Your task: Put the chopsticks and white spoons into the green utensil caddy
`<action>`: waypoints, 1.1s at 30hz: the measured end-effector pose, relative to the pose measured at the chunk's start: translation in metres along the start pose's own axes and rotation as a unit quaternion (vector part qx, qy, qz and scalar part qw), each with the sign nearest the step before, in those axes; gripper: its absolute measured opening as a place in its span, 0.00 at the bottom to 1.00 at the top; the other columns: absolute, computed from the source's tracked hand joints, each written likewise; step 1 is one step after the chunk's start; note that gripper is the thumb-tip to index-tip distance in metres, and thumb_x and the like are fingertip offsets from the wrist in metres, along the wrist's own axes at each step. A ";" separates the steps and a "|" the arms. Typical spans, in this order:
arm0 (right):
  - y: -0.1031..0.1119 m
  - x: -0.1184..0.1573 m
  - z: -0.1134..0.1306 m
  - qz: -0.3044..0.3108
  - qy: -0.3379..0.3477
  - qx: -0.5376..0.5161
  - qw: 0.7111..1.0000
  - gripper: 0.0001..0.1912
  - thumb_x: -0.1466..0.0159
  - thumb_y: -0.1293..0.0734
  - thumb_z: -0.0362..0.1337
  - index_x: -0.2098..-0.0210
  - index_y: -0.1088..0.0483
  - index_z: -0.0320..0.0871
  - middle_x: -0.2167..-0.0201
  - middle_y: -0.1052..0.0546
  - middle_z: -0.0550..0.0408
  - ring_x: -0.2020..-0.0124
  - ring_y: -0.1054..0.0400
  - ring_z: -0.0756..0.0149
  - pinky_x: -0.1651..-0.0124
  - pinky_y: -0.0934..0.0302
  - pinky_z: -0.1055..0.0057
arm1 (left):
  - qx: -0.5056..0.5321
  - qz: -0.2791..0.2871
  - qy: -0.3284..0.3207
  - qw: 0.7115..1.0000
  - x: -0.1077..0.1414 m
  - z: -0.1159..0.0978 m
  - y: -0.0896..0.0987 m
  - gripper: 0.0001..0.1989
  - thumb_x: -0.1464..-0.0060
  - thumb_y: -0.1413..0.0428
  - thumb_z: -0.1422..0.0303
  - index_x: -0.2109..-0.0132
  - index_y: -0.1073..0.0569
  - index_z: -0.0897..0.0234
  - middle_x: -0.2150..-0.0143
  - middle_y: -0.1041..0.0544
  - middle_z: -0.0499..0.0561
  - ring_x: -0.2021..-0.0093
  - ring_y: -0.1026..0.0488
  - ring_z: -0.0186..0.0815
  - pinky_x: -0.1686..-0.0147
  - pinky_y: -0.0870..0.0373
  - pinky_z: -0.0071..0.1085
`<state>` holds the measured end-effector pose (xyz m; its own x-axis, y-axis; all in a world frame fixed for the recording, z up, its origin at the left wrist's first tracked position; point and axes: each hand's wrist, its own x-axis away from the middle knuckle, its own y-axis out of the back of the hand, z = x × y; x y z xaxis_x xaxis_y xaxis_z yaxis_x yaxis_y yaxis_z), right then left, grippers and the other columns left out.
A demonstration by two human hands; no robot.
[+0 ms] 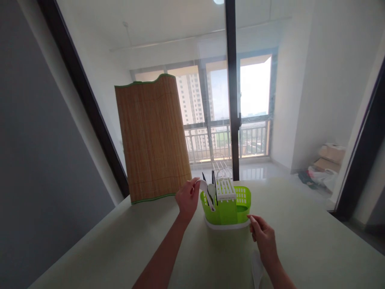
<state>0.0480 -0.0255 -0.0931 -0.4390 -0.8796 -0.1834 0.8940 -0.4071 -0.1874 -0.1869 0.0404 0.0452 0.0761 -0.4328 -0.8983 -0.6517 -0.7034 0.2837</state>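
Note:
A green utensil caddy (226,212) with a white base stands on the table. My left hand (188,196) is closed on a white spoon (207,195) by its bowl end, the handle slanting down at the caddy's left compartment. Whether the handle's tip is inside or in front of the wall I cannot tell. Another pale spoon (212,192) and dark slim utensils (214,180) stand in that compartment. At the caddy's right side is my right hand (263,236), its fingertips pinched together; what they grip is unclear. A white paddle-like utensil (256,267) lies below it, partly hidden by the wrist.
On the caddy's middle sits a white slotted holder (225,188). A bamboo mat (153,140) with green edging stands upright at the back left of the table (300,241). Behind the table is a glass door with a dark frame (231,88).

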 end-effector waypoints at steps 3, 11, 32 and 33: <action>0.001 0.000 -0.001 -0.006 0.003 0.000 1.000 0.24 0.43 0.33 0.54 0.62 0.27 0.38 0.83 0.36 0.64 0.84 0.47 0.72 0.82 0.51 0.73 | -0.032 0.021 -0.029 0.999 -0.015 0.012 -0.017 0.17 0.36 0.52 0.59 0.55 0.23 0.62 0.67 0.21 0.49 0.73 0.31 0.28 0.69 0.36 0.26; 0.002 -0.004 -0.006 -0.007 0.001 -0.005 1.000 0.26 0.43 0.33 0.55 0.60 0.27 0.37 0.84 0.37 0.65 0.84 0.47 0.72 0.82 0.52 0.74 | -0.062 -0.018 -0.016 0.998 -0.033 0.028 -0.031 0.19 0.35 0.55 0.58 0.54 0.24 0.63 0.67 0.23 0.49 0.71 0.31 0.30 0.68 0.38 0.27; -0.002 -0.001 -0.001 0.003 0.006 0.025 1.000 0.26 0.45 0.33 0.57 0.64 0.25 0.38 0.84 0.36 0.62 0.84 0.47 0.71 0.82 0.52 0.73 | -0.083 0.237 0.069 0.966 0.031 0.001 -0.035 0.15 0.38 0.53 0.63 0.50 0.26 0.59 0.67 0.22 0.50 0.71 0.28 0.35 0.70 0.39 0.30; -0.002 -0.002 -0.001 0.003 0.006 0.025 1.000 0.26 0.45 0.33 0.57 0.64 0.25 0.38 0.84 0.36 0.62 0.84 0.47 0.71 0.82 0.52 0.74 | -0.063 0.245 0.067 0.965 0.044 -0.007 -0.029 0.14 0.38 0.53 0.63 0.52 0.26 0.59 0.68 0.22 0.50 0.71 0.28 0.35 0.70 0.38 0.30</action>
<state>0.0469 -0.0229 -0.0938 -0.4341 -0.8795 -0.1951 0.9000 -0.4138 -0.1372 -0.1595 0.0376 0.0003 -0.1162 -0.7939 -0.5969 -0.5385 -0.4546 0.7095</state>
